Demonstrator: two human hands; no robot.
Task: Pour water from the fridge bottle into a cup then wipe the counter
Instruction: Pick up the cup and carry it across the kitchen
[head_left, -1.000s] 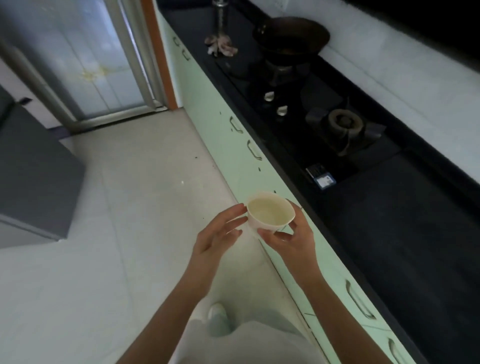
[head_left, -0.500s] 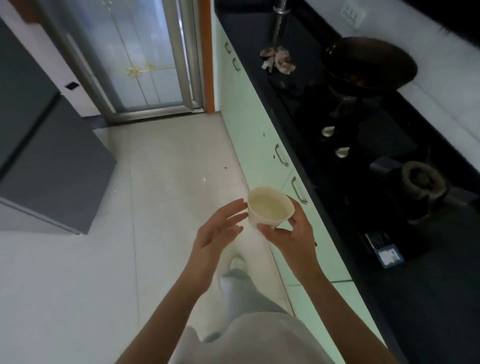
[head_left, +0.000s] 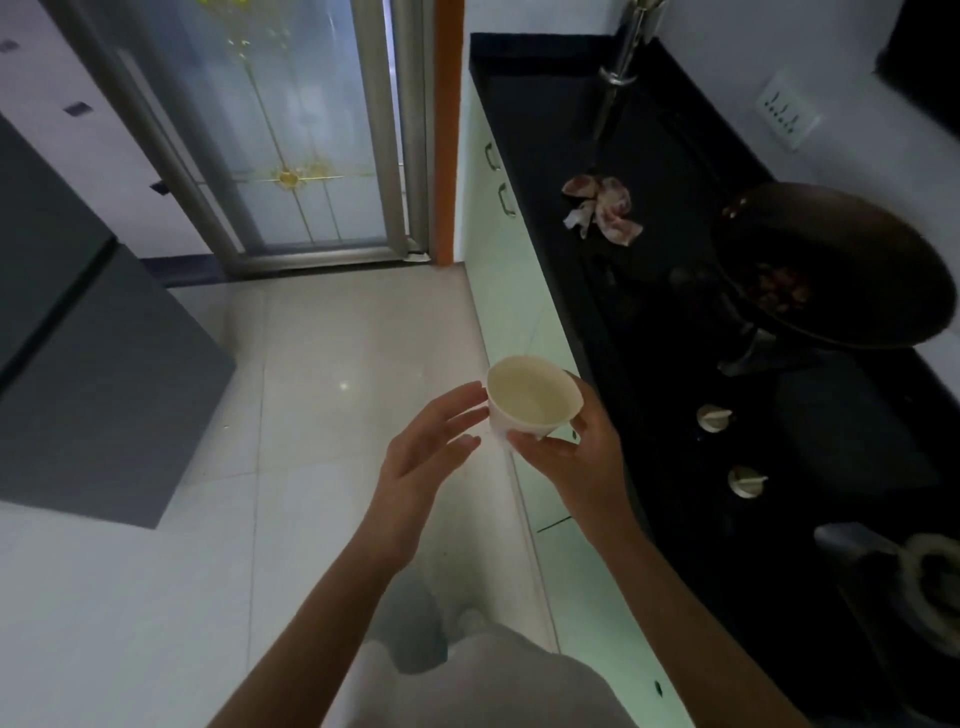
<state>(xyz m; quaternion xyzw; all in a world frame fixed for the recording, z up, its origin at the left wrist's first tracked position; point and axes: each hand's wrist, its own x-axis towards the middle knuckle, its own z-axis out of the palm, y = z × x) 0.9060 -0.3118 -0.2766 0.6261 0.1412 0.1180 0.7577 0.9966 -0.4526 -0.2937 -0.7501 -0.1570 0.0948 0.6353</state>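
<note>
A small cream cup (head_left: 532, 397), a little liquid in its bottom, is held in the air over the floor just off the edge of the black counter (head_left: 550, 130). The right hand (head_left: 576, 457) grips it from below and behind, while the left hand (head_left: 423, 452) stays open, fingertips at the cup's side. On the counter: a dark wok (head_left: 841, 270), two stove knobs (head_left: 714, 418) and a crumpled cloth (head_left: 605, 210). A grey fridge (head_left: 104, 374) stands left.
</note>
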